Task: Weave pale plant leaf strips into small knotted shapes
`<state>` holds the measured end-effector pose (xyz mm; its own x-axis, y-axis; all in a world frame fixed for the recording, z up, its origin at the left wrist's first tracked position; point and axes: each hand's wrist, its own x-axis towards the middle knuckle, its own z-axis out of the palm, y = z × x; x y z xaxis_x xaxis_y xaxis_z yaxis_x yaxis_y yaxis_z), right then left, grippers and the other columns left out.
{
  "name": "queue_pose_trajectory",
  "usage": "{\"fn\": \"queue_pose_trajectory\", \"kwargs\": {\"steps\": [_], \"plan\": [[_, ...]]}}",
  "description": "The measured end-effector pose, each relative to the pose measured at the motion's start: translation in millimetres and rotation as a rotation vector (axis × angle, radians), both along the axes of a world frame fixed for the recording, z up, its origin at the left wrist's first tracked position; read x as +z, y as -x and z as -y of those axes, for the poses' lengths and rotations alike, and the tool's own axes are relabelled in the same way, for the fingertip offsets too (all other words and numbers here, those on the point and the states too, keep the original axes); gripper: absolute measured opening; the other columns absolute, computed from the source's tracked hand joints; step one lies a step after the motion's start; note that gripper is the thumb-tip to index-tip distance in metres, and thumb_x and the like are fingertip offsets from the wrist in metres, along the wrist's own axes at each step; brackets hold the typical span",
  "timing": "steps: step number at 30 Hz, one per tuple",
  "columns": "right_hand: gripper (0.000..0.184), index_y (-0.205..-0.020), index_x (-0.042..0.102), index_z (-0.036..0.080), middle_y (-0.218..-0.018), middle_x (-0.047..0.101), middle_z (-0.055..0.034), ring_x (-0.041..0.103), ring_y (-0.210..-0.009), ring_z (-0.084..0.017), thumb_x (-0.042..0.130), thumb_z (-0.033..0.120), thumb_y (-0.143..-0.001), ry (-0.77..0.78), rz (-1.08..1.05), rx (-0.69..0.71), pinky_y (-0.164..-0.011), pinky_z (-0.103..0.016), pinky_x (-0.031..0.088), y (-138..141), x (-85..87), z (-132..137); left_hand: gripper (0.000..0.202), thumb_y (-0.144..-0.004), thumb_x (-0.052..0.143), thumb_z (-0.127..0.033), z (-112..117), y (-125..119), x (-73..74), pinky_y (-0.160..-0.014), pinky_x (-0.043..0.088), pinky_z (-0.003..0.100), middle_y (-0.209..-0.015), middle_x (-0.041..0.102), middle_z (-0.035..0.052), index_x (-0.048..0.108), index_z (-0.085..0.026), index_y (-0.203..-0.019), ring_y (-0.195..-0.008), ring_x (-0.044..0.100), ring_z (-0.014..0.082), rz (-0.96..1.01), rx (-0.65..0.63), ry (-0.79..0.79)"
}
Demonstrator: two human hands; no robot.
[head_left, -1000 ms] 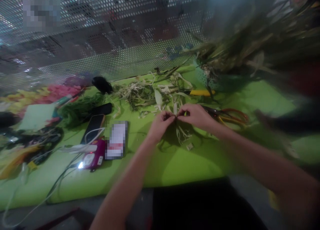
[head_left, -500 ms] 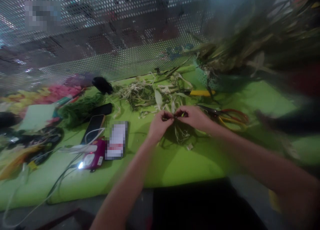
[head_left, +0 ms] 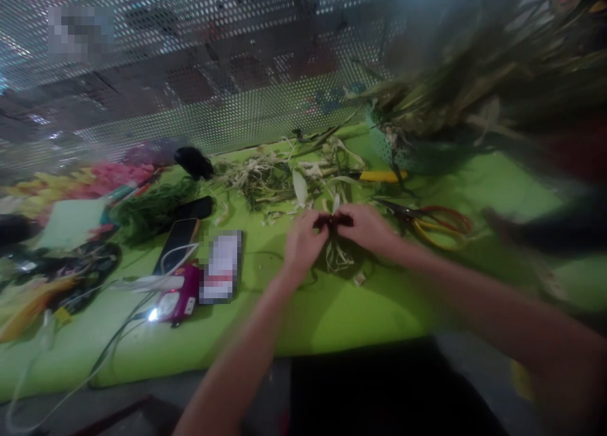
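My left hand [head_left: 304, 239] and my right hand [head_left: 364, 227] meet over the front middle of the green table. Both are closed, fingertips pinched around a small bundle of dried plant strips [head_left: 338, 256]. Pale leafy ends rise above the fingers, and thin stringy ends hang below. The fingertips hide the bundle's middle. Just right of my right hand lie scissors [head_left: 439, 224] with red and yellow handles. Behind both hands spreads a heap of dried stalks and leaves [head_left: 265, 177], with a yellow-handled tool [head_left: 383, 176] beside it.
To the left lie a phone [head_left: 177, 240], a magenta device [head_left: 183, 294] with a lit lamp and cables, and green netting [head_left: 152, 208]. A green perforated basket [head_left: 384, 142] of dried leaves stands at the back right. Perforated metal sheeting [head_left: 213, 95] borders the table's back.
Both hands have shifted slightly, still pinching the bundle; my left hand has turned a little. The bundle's hanging strings have swung slightly. Surrounding things stay put.
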<state>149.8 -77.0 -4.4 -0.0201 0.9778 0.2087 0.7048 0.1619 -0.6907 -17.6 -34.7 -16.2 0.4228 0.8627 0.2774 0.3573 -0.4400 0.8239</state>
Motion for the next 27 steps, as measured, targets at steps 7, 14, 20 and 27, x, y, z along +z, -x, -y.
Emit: {"fn": "queue_pose_trajectory", "kwargs": {"steps": [7, 14, 20, 27], "plan": [[0.010, -0.081, 0.063, 0.016, -0.075, 0.066, -0.0014, 0.058, -0.070, -0.014, 0.061, 0.026, -0.082, 0.109, -0.379, 0.041, -0.065, -0.027, 0.043, -2.5, -1.2, -6.5, 0.010, -0.080, 0.058, -0.015, -1.2, 0.9, 2.7, -0.079, 0.046, 0.031, -0.086, 0.066, 0.0034, 0.066, -0.019, -0.085, -0.083, 0.059, 0.0167, 0.126, -0.040, 0.040], [0.013, -0.086, 0.066, 0.015, -0.083, 0.069, -0.0022, 0.061, -0.074, -0.014, 0.063, 0.015, -0.074, 0.145, -0.436, 0.068, -0.071, -0.028, 0.047, -0.6, -2.1, -7.7, 0.010, -0.080, 0.058, -0.014, -2.0, 1.5, 1.4, -0.078, 0.047, 0.030, -0.088, 0.063, 0.0033, 0.065, -0.020, -0.083, -0.084, 0.058, 0.0159, 0.153, -0.051, 0.019], [0.009, -0.081, 0.065, 0.016, -0.076, 0.067, -0.0006, 0.059, -0.071, -0.014, 0.061, 0.014, -0.073, 0.045, -0.373, 0.004, -0.067, -0.027, 0.045, -1.6, -3.2, -6.0, 0.010, -0.079, 0.059, -0.013, -2.5, 1.5, 1.8, -0.077, 0.046, 0.029, -0.084, 0.063, 0.0024, 0.066, -0.019, -0.083, -0.082, 0.057, 0.0155, 0.150, -0.053, 0.025], [0.016, -0.090, 0.065, 0.016, -0.084, 0.067, -0.0027, 0.060, -0.075, -0.015, 0.061, 0.017, -0.075, -0.006, -0.482, 0.008, -0.069, -0.028, 0.046, -3.3, -3.4, -5.2, 0.009, -0.079, 0.060, -0.013, -4.1, 2.0, -1.0, -0.076, 0.045, 0.030, -0.084, 0.065, 0.0028, 0.066, -0.019, -0.083, -0.079, 0.057, 0.0151, 0.144, -0.022, 0.067]]}}
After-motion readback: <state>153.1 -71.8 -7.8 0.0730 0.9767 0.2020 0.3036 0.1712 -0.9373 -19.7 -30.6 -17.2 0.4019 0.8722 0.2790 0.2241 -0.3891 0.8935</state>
